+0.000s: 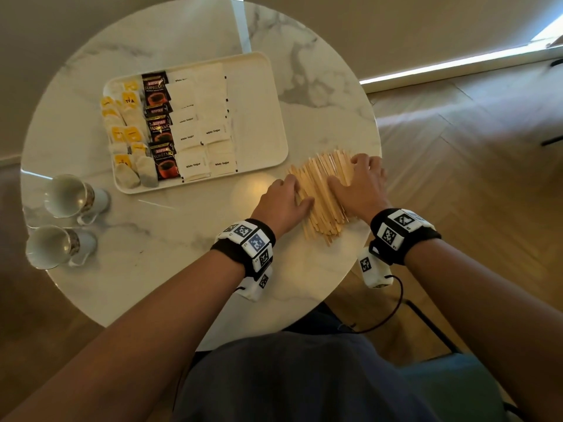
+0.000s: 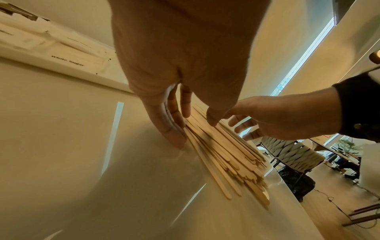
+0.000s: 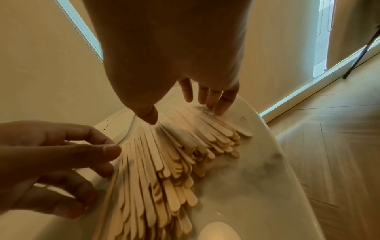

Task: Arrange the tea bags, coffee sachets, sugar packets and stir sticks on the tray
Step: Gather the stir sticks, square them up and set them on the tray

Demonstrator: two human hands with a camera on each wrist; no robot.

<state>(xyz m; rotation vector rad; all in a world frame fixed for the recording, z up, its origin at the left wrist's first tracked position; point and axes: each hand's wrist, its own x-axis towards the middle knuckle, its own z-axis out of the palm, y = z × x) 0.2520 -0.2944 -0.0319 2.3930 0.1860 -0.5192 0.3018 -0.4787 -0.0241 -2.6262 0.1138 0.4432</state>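
A pile of wooden stir sticks [image 1: 320, 190] [image 2: 226, 155] [image 3: 164, 162] lies on the marble table, right of the white tray [image 1: 259, 117]. My left hand [image 1: 292, 190] [image 2: 193, 129] presses straight fingers against the pile's left side, thumb on top. On the pile's right side, my right hand [image 1: 356, 178] [image 3: 185, 115] rests with fingers extended at the far edge and thumb pointing down at the sticks. The tray's left half holds tea bags [image 1: 128, 132], coffee sachets [image 1: 160, 126] and white sugar packets [image 1: 201, 123] in columns; its right part is bare.
Two cups [image 1: 70, 196] [image 1: 51, 246] lie on their sides at the table's left edge. The stick pile sits close to the round table's right rim [image 1: 376, 141], with wooden floor beyond. Bare marble [image 1: 152, 254] spreads in front of the tray.
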